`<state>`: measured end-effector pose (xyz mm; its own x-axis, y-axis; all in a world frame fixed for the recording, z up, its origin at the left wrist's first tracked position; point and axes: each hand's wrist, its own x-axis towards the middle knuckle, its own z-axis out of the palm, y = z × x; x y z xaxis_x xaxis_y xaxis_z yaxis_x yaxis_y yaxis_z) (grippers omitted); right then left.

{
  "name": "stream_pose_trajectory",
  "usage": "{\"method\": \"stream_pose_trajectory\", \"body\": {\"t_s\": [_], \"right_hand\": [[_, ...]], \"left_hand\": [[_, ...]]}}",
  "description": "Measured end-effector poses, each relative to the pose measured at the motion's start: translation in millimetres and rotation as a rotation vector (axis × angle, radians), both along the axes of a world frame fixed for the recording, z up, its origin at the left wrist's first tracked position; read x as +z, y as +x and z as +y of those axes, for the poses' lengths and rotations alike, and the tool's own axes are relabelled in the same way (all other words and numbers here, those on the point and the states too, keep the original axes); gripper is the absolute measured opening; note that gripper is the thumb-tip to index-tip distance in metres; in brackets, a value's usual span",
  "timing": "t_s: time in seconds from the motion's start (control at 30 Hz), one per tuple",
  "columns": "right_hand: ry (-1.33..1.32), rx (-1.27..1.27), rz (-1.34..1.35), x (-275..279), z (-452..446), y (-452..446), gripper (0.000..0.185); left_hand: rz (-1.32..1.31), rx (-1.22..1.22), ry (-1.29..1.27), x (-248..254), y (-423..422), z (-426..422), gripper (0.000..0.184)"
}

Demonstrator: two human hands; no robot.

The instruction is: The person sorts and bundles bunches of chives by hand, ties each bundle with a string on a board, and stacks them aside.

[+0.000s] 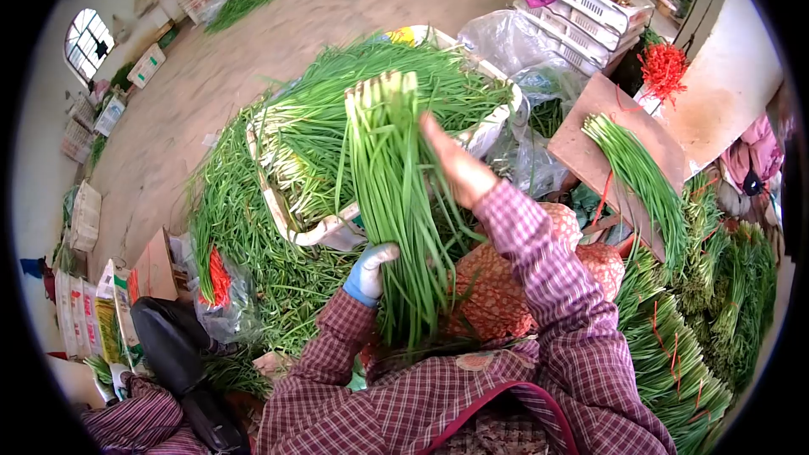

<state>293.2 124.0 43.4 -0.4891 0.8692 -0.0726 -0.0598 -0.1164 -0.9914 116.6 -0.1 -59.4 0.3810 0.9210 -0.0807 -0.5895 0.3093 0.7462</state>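
Observation:
My left hand [371,273], in a white and blue glove, is closed around the leafy lower part of a bunch of garlic chives [389,177]. The pale cut ends point up and away from me, while the green tips hang towards my lap. Bare and flat, with its fingers stretched out, my right hand [458,162] is against or just beside the bunch's right side; whether it touches cannot be told. Behind the bunch stands a white crate [282,217] heaped with loose garlic chives [308,147].
On the right, a board [577,147] bears another bunch of chives [636,170], near red ties [663,72]. Tied bundles [674,362] are stacked at my right. Loose greens [223,194] cover the ground around the crate. Stacked white crates [581,21] stand behind. A black boot [173,341] is at left.

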Motion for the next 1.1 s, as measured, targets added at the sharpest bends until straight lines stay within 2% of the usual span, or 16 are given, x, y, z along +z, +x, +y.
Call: {"method": "stream_pose_trajectory", "body": {"t_s": [0.1,0.13,0.17,0.2,0.27,0.3,0.4,0.47,0.6,0.67,0.73,0.8,0.87,0.93,1.07,1.1], "right_hand": [[0.211,0.057,-0.298,-47.5,-48.2,-4.3,0.129],[0.328,0.024,-0.419,-66.0,-67.3,-7.7,0.125],[0.385,0.025,-0.6,-85.5,-85.2,-10.9,0.12],[0.442,0.021,-0.781,-100.0,-100.1,-13.6,0.116],[0.601,-0.029,-0.93,-114.2,-118.9,-20.8,0.111],[0.766,-0.079,-1.077,-118.4,-124.1,-23.3,0.105],[0.817,-0.06,-1.209,-108.9,-121.7,-25.0,0.103],[0.84,-0.076,-1.202,-100.6,-121.2,-25.8,0.099],[0.861,-0.073,-1.184,-79.9,-122.6,-25.1,0.092],[0.804,0.029,-0.951,-57.9,-116.0,-16.3,0.084],[0.864,0.077,-0.774,-48.0,-95.9,-2.8,0.059],[0.866,-0.051,-0.556,-27.5,-71.1,9.2,0.051],[0.836,-0.264,-0.494,7.7,-54.9,11.9,0.051],[0.744,-0.328,-0.494,26.1,-40.5,5.2,0.079],[0.819,-0.39,-0.834,7.3,-22.2,-22.1,0.112],[0.844,-0.414,-0.829,-0.8,-21.7,-25.8,0.104]], "left_hand": [[0.156,0.199,-0.003,-31.7,-0.5,4.9,0.057],[0.256,0.325,-0.014,-50.7,-1.1,4.0,0.058],[0.261,0.331,-0.163,-6.5,12.4,-2.5,0.06],[0.214,0.298,-0.079,-39.6,8.9,3.4,0.083],[-0.025,0.185,-0.018,-47.0,10.3,4.7,0.08],[-0.023,0.185,-0.028,-50.8,8.7,1.8,0.08],[0.053,0.232,-0.196,-53.9,-0.5,-2.4,0.057],[0.371,0.212,-0.182,-40.0,-0.8,0.5,0.048],[0.204,0.174,-0.192,-7.6,-8.3,5.2,0.043],[0.195,0.208,-0.246,5.6,-19.9,3.4,0.046],[0.288,0.121,-0.15,24.9,-32.1,5.0,0.043],[0.307,0.08,-0.126,26.9,-44.4,6.4,0.048],[0.42,0.072,-0.067,33.6,-52.6,8.5,0.05],[0.474,0.049,-0.037,39.6,-54.8,9.2,0.052],[0.574,0.104,0.031,53.5,-46.4,4.4,0.054],[0.603,0.101,0.029,48.1,-49.2,3.2,0.054]]}}
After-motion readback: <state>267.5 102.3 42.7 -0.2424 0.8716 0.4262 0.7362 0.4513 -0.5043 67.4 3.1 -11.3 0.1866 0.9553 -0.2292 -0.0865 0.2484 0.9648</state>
